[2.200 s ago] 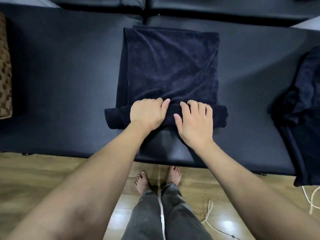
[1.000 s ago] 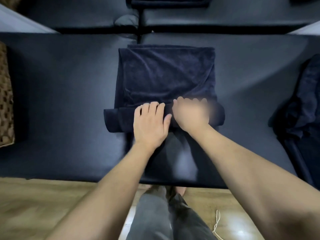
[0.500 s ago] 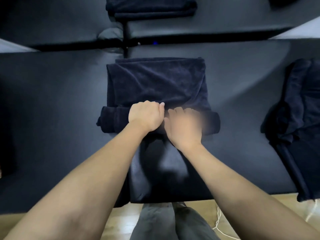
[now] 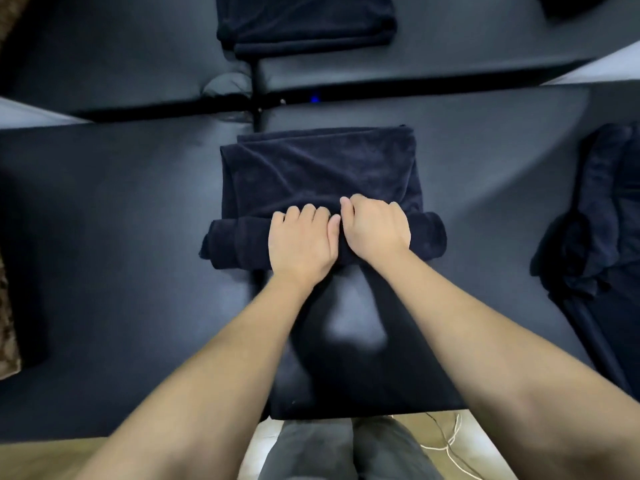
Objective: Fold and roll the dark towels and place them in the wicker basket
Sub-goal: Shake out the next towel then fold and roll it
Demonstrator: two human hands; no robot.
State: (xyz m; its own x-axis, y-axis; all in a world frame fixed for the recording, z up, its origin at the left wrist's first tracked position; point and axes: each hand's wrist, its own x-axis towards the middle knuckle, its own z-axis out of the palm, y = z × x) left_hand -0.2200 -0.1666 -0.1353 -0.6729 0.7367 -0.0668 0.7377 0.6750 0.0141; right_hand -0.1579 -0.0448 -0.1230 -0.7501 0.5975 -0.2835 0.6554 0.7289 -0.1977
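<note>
Both hands sit side by side on the rolled part of the towel [image 4: 322,174], which lies in the middle of the dark padded table [image 4: 104,237]. The left hand [image 4: 301,245] lies over the top of the roll with its fingers laid forward and only slightly bent, pressing rather than gripping; half a second ago it was balled up on the roll. The right hand [image 4: 375,225] now has its fingers curled over the far side of the roll, tucking the cloth under, where a moment ago it was flatter and blurred in motion. The hands have swapped roles once more, so the roll has crept forward and grown thicker, and less flat towel lies beyond it than two seconds ago. Roughly half the folded length is left to wind up, by my judgement. A folded towel [image 4: 306,26] rests on the far table, a loose pile of towels [image 4: 602,220] lies at the right, and the basket [image 4: 5,323] shows only as a brown woven edge at the left.
</note>
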